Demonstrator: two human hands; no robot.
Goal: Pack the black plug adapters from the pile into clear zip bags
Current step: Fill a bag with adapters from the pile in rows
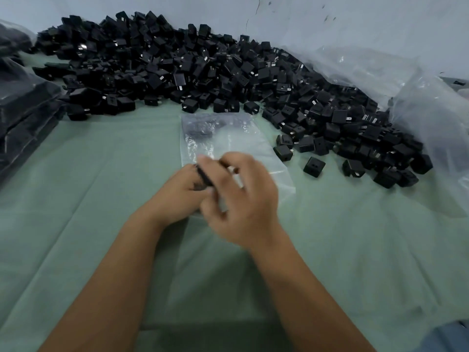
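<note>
Both grips meet over the near end of a clear zip bag [225, 138]. The left hand [177, 194] has its fingers curled round a black adapter [203, 177], pinching it at the bag's mouth. The right hand [241, 199] is blurred with motion, fingers bent over the same spot; whether it grasps the adapter, the bag's lip or nothing, I cannot tell.

Beyond the grips the bag lies flat, with a few dark adapters already showing through its far end. Farther out, and curving round to the right of the grips, sits the pile of adapters [177, 67], with loose ones scattered just right of the bag.

The adapters look like small, stiff plastic blocks with metal prongs: likely light, and best taken by the flat sides, prongs clear of the film. The bag is thin, limp and probably slippery, so its mouth likely needs holding open.

The surface [76, 224] is covered in pale green cloth with creases. To the left of the grips are stacked dark packs in plastic [22, 115]; to the right, a large crumpled plastic sheet [418, 110]. A pale wall [330, 19] stands behind.
</note>
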